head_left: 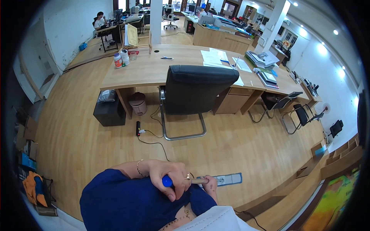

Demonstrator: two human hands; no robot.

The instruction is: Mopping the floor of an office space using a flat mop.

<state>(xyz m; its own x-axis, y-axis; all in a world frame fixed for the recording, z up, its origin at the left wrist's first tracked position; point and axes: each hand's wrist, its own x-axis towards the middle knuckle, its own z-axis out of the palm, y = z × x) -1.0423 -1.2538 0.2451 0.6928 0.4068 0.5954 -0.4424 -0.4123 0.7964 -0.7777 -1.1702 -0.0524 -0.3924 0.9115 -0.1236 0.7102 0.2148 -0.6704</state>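
My left hand (169, 178), with a bracelet at its wrist and a ring, is wrapped round the top of a flat mop's handle, beside the handle's blue end cap (167, 181). Further down the pole (198, 181), my right hand (210, 184) is closed on it. Past my right hand, the flat mop head (230, 179), grey with a blue edge, lies on the wooden floor. Part of the pole between my right hand and the head is hidden.
Ahead stands a long wooden desk (146, 75) with a black chair (200, 88) before it. A power strip (138, 129) and its cord lie on the floor. Under the desk are a bin (138, 104) and a black box (110, 111). Shelving (285, 200) lines the right.
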